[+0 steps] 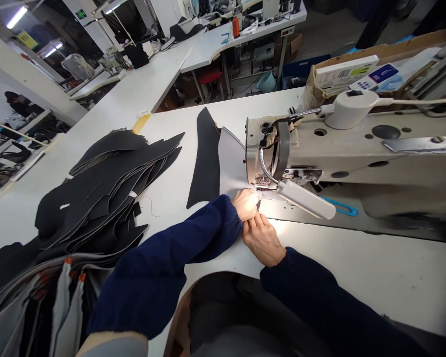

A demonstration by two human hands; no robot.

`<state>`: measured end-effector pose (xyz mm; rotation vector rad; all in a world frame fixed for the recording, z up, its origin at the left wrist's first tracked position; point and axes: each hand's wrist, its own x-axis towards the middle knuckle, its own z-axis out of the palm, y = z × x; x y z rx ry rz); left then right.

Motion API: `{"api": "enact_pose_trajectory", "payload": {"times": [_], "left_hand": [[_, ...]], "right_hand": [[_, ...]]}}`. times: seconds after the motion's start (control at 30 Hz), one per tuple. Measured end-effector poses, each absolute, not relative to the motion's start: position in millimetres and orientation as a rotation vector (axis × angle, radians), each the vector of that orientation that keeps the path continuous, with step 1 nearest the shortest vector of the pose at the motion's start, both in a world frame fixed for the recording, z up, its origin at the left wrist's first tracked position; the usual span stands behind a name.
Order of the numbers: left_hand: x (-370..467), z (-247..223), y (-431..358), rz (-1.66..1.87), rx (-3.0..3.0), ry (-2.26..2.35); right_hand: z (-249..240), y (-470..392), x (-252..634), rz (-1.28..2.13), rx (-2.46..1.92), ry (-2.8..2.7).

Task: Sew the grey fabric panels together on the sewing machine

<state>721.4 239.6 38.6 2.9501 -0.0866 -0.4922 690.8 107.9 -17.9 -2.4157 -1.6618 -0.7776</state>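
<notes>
A fabric piece with a black panel (206, 161) and a grey panel (232, 161) lies on the white table, its grey part running under the head of a sewing machine (290, 144). By the needle area, my left hand (246, 203) has its fingers closed on the fabric's near edge, under bright lamp light. Just nearer to me, my right hand (263, 239) is closed too, its fingertips pinching a small dark bit of the edge. The hands nearly touch and cover most of what they hold. Glare blurs the left fingertips.
Stacked black fabric pieces (96, 198) cover the table's left side, with grey-backed pieces (70, 297) hanging nearer me. A lamp (306, 199) juts out beside the hands. Blue tweezers-like tool (344, 207) rests on the machine bed. A cardboard box (312, 82) stands behind the machine.
</notes>
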Motion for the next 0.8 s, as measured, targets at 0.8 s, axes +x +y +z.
{"api": "enact_pose_trajectory", "payload": {"times": [0.8], "left_hand": [[707.6,48.0,237.7,-0.531,2.941,-0.12]], "right_hand": [[-27.5,102.4,706.6,-0.847,-2.328,-1.626]]}}
